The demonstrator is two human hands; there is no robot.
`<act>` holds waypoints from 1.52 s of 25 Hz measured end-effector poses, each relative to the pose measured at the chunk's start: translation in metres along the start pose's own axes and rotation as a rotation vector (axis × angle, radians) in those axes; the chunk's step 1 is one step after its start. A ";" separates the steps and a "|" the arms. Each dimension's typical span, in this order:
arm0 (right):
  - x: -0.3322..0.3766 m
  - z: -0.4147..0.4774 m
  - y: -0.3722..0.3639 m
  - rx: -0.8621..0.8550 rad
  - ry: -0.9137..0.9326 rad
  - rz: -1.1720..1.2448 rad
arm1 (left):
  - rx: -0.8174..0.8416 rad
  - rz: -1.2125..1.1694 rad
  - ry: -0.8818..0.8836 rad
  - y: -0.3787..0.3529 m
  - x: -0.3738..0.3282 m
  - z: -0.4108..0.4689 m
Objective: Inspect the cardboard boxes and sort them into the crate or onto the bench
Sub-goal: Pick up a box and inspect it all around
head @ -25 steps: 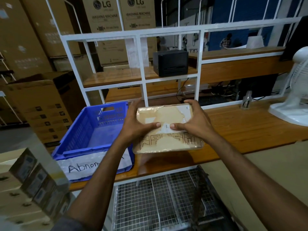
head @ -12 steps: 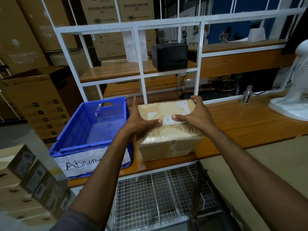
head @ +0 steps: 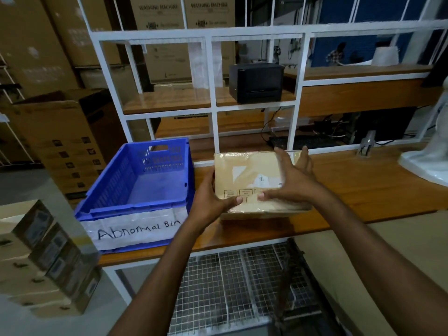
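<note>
Box now flat on wooden bench

We find box on bench, just right of crate — printer on shelf behind, fan base far right, stacked cartons lower left, wire rack under bench.

Dim warehouse light. Ahead, a white-painted metal tube frame with glossy brown wooden shelves. Holds a black box-shaped printer on the upper shelf. Behind, tall brown cardboard cartons printed WASHING MACHINE, beside a blue ribbed wall. Lower down, a black keyboard among dark cables. Below, a grey wire-mesh cage. Left, grey concrete floor.
</note>
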State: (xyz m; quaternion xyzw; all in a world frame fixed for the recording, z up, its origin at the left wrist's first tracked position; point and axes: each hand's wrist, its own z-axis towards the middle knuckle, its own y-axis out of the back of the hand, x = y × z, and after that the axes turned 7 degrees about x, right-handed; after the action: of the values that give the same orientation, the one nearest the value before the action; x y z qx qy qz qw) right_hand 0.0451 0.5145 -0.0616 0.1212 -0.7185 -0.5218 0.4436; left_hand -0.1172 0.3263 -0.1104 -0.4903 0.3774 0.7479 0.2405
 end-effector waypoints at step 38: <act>-0.018 0.004 -0.053 -0.138 -0.016 0.486 | -0.031 -0.021 0.145 -0.026 0.020 -0.003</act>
State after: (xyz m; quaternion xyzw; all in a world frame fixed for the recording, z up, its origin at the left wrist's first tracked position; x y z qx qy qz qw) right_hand 0.0370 0.5062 -0.1161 -0.0898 -0.6927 -0.4483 0.5577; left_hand -0.1049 0.3397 -0.1383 -0.5506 0.3770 0.7138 0.2126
